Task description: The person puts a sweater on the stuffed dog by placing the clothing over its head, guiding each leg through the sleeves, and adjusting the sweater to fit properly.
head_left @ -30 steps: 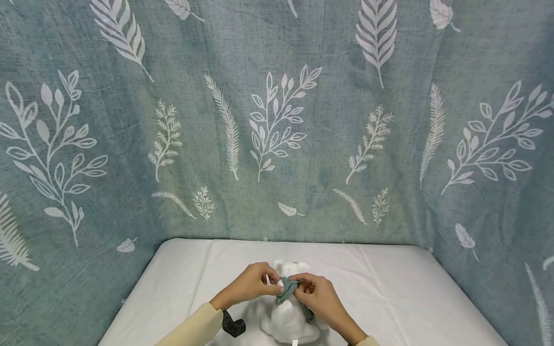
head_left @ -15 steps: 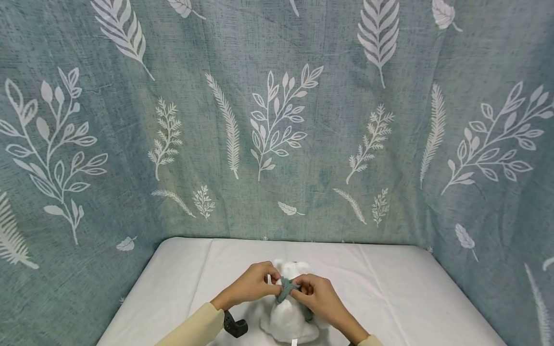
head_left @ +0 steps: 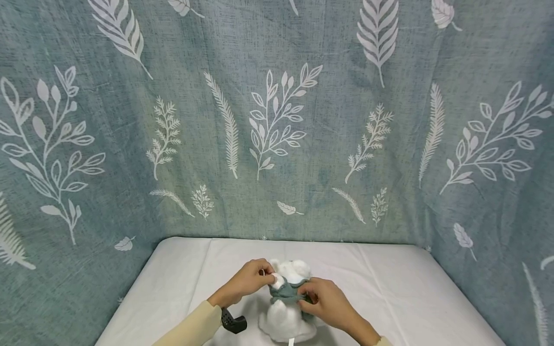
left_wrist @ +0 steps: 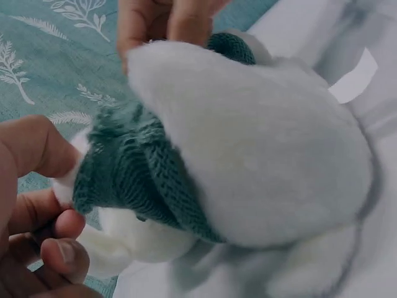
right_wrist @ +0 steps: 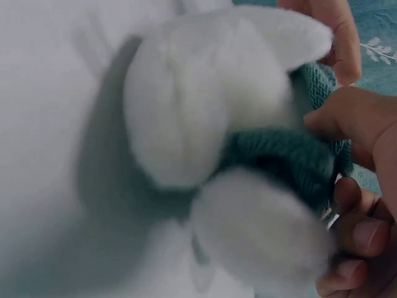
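Note:
A white plush toy [head_left: 286, 321] sits upright on the white surface between my hands. Around its upper body is a green knitted sweater [head_left: 283, 291], bunched near the neck. My left hand [head_left: 251, 279] pinches the toy's white paw [left_wrist: 64, 185], which pokes out of a sweater sleeve [left_wrist: 102, 177]. On the other side, my right hand [head_left: 328, 302] holds the sweater's edge between thumb and fingers. In the right wrist view the knit [right_wrist: 282, 149] runs up to the right thumb, and the toy's rounded body [right_wrist: 177, 105] is blurred. Part of the toy's head is hidden in the left wrist view.
The white padded surface [head_left: 182, 269] has rounded back corners. Green leaf-patterned fabric [head_left: 277, 206] stands behind it and at both sides. A black device [head_left: 233, 323] hangs under the left wrist. A white tag [left_wrist: 355, 77] sticks out from the toy's lower end.
The sweater has spread wider across the toy's upper body. My left hand shifted from the knit to the paw that now shows, and my right hand moved slightly right and down.

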Demonstrator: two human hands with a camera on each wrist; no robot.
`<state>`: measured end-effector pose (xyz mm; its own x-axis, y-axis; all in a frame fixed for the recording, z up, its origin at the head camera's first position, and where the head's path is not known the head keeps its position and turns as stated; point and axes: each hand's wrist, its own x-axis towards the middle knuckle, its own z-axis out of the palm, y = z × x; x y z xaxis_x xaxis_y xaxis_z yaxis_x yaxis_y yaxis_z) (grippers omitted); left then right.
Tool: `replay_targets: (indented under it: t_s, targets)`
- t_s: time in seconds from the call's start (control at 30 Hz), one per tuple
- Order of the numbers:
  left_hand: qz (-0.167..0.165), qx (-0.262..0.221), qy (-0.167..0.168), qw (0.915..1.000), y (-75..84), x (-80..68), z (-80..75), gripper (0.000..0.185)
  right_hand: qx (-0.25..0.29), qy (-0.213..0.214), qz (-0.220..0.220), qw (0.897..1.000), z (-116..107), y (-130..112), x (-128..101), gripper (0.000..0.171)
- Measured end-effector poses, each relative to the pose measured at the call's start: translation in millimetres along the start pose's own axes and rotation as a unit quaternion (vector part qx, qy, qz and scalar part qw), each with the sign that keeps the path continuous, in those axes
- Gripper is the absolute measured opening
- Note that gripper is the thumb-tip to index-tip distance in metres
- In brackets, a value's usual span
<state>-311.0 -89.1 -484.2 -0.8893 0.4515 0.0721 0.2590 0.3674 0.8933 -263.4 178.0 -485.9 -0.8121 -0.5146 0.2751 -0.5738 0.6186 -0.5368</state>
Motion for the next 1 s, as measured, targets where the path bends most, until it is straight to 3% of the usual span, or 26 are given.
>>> replay_targets:
  t_s: [0.13,0.33,0.5,0.63,0.83,1.0]
  targets:
    - [-0.008,-0.002,0.002,1.0000,1.8,-0.5,-1.6,0.012,-0.045,-0.003,0.001,0.999,-1.9,-1.1,-2.2,0.009]
    - [0.024,0.046,-0.020,0.9985,0.7,-1.7,-3.0,0.021,-0.018,-0.003,-0.007,1.000,-2.2,-8.3,0.8,0.015]
    - [0.053,0.087,-0.055,0.9933,-3.6,-3.5,-0.8,0.028,-0.015,0.037,-0.009,0.999,4.3,-15.1,0.9,0.018]
    - [0.060,0.092,-0.067,0.9916,-1.6,-4.6,0.4,0.030,-0.058,0.052,-0.029,0.997,9.7,-23.2,3.3,0.021]
    - [0.040,0.081,-0.047,0.9948,0.4,-4.6,0.4,0.031,-0.125,0.056,-0.070,0.988,16.0,-28.7,8.1,0.013]
    - [0.024,0.075,0.006,0.9969,0.4,-4.8,-1.5,0.026,-0.117,0.007,-0.080,0.990,15.5,-31.1,8.3,0.009]
